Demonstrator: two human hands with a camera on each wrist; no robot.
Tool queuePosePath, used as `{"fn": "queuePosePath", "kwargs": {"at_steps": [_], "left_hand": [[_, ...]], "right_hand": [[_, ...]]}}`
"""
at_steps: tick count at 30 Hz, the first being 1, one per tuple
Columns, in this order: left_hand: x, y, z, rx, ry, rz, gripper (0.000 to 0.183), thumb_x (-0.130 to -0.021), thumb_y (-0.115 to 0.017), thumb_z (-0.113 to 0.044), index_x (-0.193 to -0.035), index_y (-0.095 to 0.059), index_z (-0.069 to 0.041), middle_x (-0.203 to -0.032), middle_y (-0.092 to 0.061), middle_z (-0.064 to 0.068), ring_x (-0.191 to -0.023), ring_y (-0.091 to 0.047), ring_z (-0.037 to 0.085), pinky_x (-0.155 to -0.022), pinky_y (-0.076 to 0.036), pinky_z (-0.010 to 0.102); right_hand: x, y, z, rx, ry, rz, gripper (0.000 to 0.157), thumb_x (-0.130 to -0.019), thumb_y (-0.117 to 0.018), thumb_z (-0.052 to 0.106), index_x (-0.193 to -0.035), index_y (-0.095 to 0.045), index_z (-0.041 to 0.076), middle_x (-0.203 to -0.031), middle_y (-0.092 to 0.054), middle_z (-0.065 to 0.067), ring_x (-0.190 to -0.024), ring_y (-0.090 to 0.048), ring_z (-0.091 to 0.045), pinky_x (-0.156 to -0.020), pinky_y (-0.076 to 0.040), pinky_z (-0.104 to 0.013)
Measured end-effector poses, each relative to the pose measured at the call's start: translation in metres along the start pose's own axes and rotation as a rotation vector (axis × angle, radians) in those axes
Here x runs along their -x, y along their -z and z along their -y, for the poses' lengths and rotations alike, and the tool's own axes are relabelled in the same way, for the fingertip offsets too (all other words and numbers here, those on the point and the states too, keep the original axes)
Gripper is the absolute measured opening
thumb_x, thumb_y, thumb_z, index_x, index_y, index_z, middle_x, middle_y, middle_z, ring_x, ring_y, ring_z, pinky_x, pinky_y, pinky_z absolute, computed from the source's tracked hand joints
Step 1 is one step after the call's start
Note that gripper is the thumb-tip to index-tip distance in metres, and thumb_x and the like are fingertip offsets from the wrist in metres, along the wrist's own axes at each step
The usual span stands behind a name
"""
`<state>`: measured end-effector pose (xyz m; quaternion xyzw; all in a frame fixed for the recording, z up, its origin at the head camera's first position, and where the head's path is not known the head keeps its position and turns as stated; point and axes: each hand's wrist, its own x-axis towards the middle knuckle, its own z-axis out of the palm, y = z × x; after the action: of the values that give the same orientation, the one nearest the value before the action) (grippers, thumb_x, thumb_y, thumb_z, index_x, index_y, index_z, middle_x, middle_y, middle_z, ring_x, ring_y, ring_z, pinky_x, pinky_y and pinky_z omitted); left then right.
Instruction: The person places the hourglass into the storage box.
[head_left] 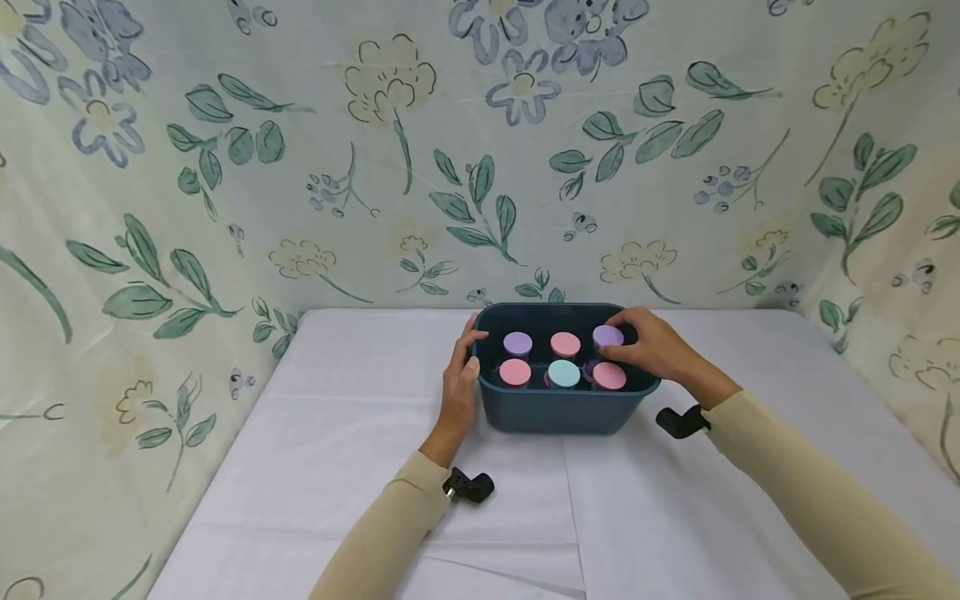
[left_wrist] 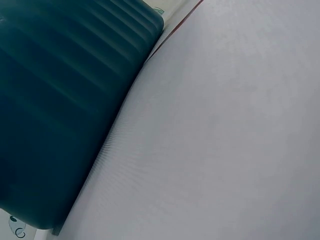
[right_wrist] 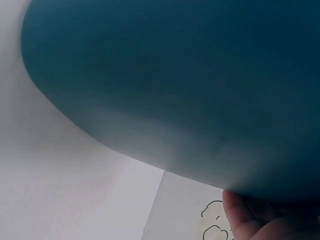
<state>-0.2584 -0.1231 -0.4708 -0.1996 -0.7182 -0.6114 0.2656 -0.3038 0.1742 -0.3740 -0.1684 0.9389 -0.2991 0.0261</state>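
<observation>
A dark blue rectangular bin (head_left: 558, 417) stands on the table, holding several small jars with round coloured lids. My left hand (head_left: 456, 387) is at the bin's left end, its fingertips bent over the rim and the thumb beside it. Inside the bin's right end, my right hand (head_left: 651, 346) pinches a purple-lidded jar (head_left: 607, 336) between thumb and fingers. Close by are a pink-lidded jar (head_left: 609, 376), a light blue-lidded jar (head_left: 563, 374) and another purple-lidded jar (head_left: 517, 344). The right wrist view shows the bin's wall (right_wrist: 150, 90) hiding most of the hand; the jar is out of sight there.
White cloth (head_left: 345, 450) covers the table, with a seam running in front of the bin. A floral curtain (head_left: 420, 167) hangs behind and along both sides. In the left wrist view, the bin's ribbed wall (left_wrist: 65, 100) rises beside the white cloth.
</observation>
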Motion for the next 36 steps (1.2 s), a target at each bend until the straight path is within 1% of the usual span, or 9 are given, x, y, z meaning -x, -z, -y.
{"fn": "queuePosePath", "kwargs": {"at_steps": [9, 16, 23, 25, 29, 31, 34, 36], "left_hand": [[0.0008, -0.0005, 0.0030, 0.000, -0.008, 0.002, 0.046, -0.096, -0.031, -0.036, -0.134, -0.047, -0.015, -0.158, -0.026, -0.001, -0.145, -0.022, 0.018, -0.117, -0.019, 0.044], [0.0013, -0.0002, 0.0013, -0.003, -0.005, -0.001, 0.046, -0.096, -0.031, -0.037, -0.134, -0.047, -0.016, -0.158, -0.026, 0.000, -0.145, -0.022, 0.018, -0.117, -0.018, 0.044], [0.0009, -0.0006, 0.0026, 0.014, -0.013, -0.001, 0.046, -0.096, -0.031, -0.035, -0.134, -0.047, -0.014, -0.158, -0.027, 0.003, -0.145, -0.022, 0.021, -0.117, -0.018, 0.045], [0.0009, -0.0008, 0.0025, 0.012, -0.009, -0.003, 0.046, -0.096, -0.031, -0.034, -0.134, -0.047, -0.014, -0.158, -0.027, 0.002, -0.145, -0.022, 0.020, -0.117, -0.018, 0.044], [0.0008, -0.0011, 0.0009, 0.006, 0.003, -0.003, 0.045, -0.096, -0.031, -0.029, -0.133, -0.047, -0.012, -0.158, -0.027, 0.003, -0.145, -0.022, 0.020, -0.117, -0.018, 0.043], [0.0006, -0.0013, 0.0008, 0.016, 0.005, 0.001, 0.043, -0.095, -0.032, -0.024, -0.133, -0.047, -0.008, -0.158, -0.027, 0.008, -0.145, -0.022, 0.023, -0.117, -0.017, 0.044], [0.0008, -0.0009, 0.0029, 0.033, -0.008, 0.006, 0.043, -0.095, -0.031, -0.017, -0.133, -0.046, -0.005, -0.157, -0.026, 0.012, -0.146, -0.021, 0.026, -0.117, -0.017, 0.047], [0.0017, -0.0003, 0.0044, 0.039, -0.016, 0.005, 0.043, -0.095, -0.031, -0.017, -0.134, -0.046, -0.005, -0.157, -0.026, 0.011, -0.146, -0.021, 0.026, -0.116, -0.017, 0.047]], "right_hand": [[-0.0010, -0.0011, 0.0004, 0.011, -0.013, 0.010, 0.057, -0.085, -0.070, 0.030, -0.125, -0.051, -0.006, -0.140, -0.038, -0.029, -0.128, -0.035, -0.046, -0.103, -0.031, -0.065], [-0.0025, -0.0017, -0.0007, 0.031, -0.013, 0.011, 0.057, -0.084, -0.070, 0.029, -0.125, -0.052, -0.007, -0.140, -0.038, -0.030, -0.128, -0.036, -0.047, -0.103, -0.033, -0.064], [-0.0013, -0.0021, 0.0009, 0.040, -0.023, 0.011, 0.058, -0.084, -0.071, 0.029, -0.125, -0.051, -0.008, -0.141, -0.036, -0.031, -0.129, -0.034, -0.048, -0.102, -0.033, -0.065], [-0.0011, -0.0020, 0.0016, 0.040, -0.023, 0.011, 0.058, -0.084, -0.071, 0.029, -0.125, -0.052, -0.008, -0.141, -0.036, -0.031, -0.128, -0.034, -0.048, -0.101, -0.033, -0.065], [-0.0007, -0.0018, 0.0023, 0.055, -0.033, 0.013, 0.058, -0.083, -0.072, 0.031, -0.122, -0.054, -0.007, -0.137, -0.038, -0.031, -0.124, -0.038, -0.047, -0.099, -0.037, -0.064], [-0.0010, -0.0016, 0.0025, 0.064, -0.039, 0.013, 0.058, -0.082, -0.072, 0.032, -0.122, -0.055, -0.007, -0.136, -0.039, -0.031, -0.122, -0.039, -0.047, -0.097, -0.039, -0.063], [-0.0013, -0.0016, 0.0029, 0.068, -0.042, 0.013, 0.058, -0.082, -0.073, 0.033, -0.122, -0.056, -0.006, -0.135, -0.039, -0.031, -0.122, -0.039, -0.047, -0.097, -0.039, -0.063], [-0.0016, -0.0019, 0.0029, 0.064, -0.041, 0.015, 0.059, -0.082, -0.073, 0.034, -0.123, -0.056, -0.006, -0.135, -0.039, -0.031, -0.123, -0.039, -0.047, -0.098, -0.038, -0.064]]}}
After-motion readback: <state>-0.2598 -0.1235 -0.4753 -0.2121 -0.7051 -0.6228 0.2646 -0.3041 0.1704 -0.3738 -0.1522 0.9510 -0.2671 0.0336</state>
